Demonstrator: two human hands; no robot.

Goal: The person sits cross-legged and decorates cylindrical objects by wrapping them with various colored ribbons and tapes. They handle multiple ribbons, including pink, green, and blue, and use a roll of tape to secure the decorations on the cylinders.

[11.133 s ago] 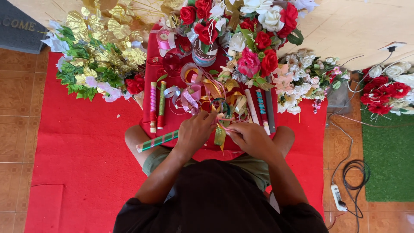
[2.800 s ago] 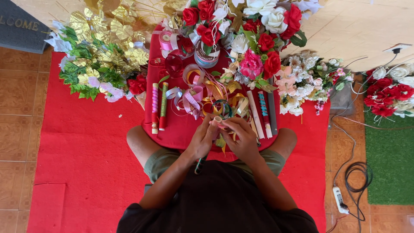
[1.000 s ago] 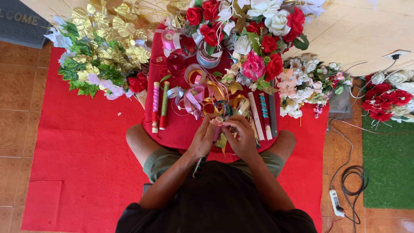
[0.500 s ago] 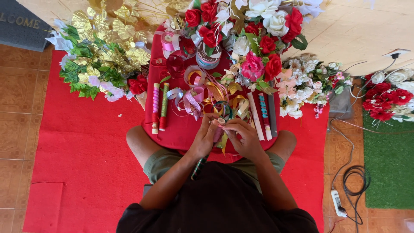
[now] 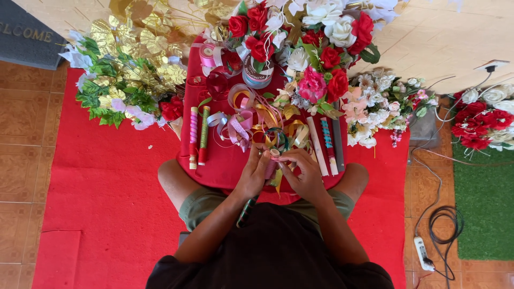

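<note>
My left hand point(image 5: 256, 170) and my right hand point(image 5: 303, 172) meet over the near edge of a low table with a red cloth point(image 5: 225, 166). Together they pinch a small ribbon-wrapped stem point(image 5: 273, 158) with a pinkish tip. A gold leaf point(image 5: 278, 185) hangs below it between the hands. Just beyond my fingers lies a tangle of curled ribbons point(image 5: 267, 126) in pink, gold and green. A green striped stick point(image 5: 246, 212) rests in my lap under the left forearm.
Wrapped sticks lie left point(image 5: 194, 137) and right point(image 5: 326, 143) of the ribbons, with ribbon spools point(image 5: 257, 74) behind. Gold leaves point(image 5: 144, 43), red roses point(image 5: 251, 21) and white flowers point(image 5: 375, 101) ring the table. A power strip point(image 5: 423, 255) and cable lie on the tiles at right.
Since the oldest frame my hands have drawn together around the stem, and the striped stick has gone from the table edge to my lap. Over the last second only my fingers shift slightly.
</note>
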